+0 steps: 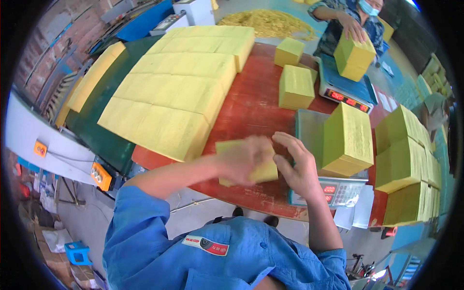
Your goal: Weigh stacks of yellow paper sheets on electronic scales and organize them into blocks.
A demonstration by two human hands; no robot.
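- Yellow stack (265, 172): lies on the red counter (251, 96), close to its near edge, between the left rows and the near scale.
- Left hand (249, 158): positioned over the yellow stack, forearm crossing the near edge; blurred, so whether it grasps or merely touches cannot be told.
- Right hand (300, 169): released, thumb and fingers apart, just beside the stack's right side; contact cannot be confirmed.
- Near scale (345, 192): at the near edge, right of the right hand, display lit, bearing a tall yellow block (345, 140).
- Block rows (169, 82): packed together along the counter's left edge.
- Piled blocks (401, 166): stacked at the right edge.
- Far scale (342, 90): toward the far right corner; a co-worker's hand (353, 28) rests on the upright block (355, 55) there.
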